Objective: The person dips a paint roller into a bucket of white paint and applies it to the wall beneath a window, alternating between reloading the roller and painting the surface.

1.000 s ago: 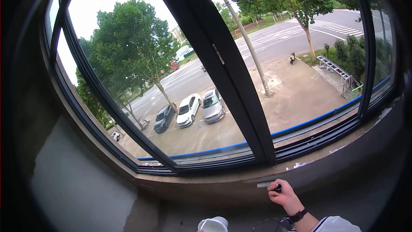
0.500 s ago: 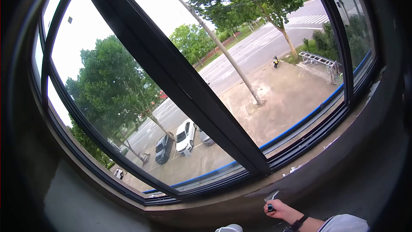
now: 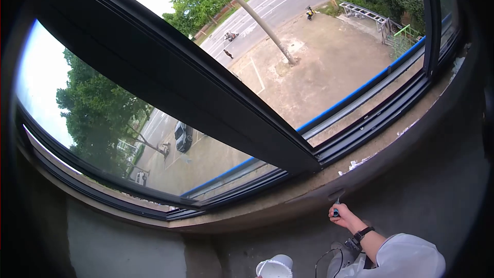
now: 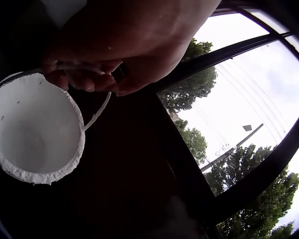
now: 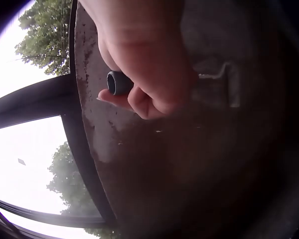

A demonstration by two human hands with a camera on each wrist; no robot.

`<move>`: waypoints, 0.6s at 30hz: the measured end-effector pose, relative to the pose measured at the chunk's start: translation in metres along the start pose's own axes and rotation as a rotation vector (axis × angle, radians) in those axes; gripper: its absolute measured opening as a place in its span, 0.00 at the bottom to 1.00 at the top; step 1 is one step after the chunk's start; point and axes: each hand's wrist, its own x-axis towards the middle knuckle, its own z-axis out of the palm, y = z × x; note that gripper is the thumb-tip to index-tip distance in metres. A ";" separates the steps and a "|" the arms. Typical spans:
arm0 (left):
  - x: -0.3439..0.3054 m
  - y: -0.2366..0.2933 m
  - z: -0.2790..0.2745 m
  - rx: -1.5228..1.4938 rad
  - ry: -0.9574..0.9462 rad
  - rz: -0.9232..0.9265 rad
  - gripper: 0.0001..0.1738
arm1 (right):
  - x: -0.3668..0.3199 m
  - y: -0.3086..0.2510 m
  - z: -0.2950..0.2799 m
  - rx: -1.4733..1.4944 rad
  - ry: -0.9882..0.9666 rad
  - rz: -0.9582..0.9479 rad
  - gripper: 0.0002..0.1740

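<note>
Bucket more visible, crusted white, left hand gripping handle, right hand gripping tool

Both hands with fingers curled

Bucket smooth white plastic inside, rim crusted rough; wall matt; window frame dark, smooth.

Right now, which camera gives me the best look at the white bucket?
The left wrist view: it shows the bucket large, with its crusted rim and the handle in the left hand. The head view shows it small, cut off at the bottom edge; the right wrist view, not at all.
</note>
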 end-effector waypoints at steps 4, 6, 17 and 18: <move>-0.025 0.019 0.025 0.007 0.047 -0.078 0.11 | 0.000 0.003 -0.008 -0.058 0.022 -0.007 0.06; -0.022 0.017 0.027 0.007 0.054 -0.090 0.11 | 0.000 0.001 -0.004 -0.046 0.028 -0.002 0.06; 0.038 0.003 0.031 -0.038 -0.060 -0.016 0.12 | -0.084 0.003 0.092 0.127 -0.237 0.029 0.09; 0.041 0.007 0.037 -0.049 -0.083 -0.002 0.12 | -0.094 0.002 0.100 0.152 -0.282 0.024 0.09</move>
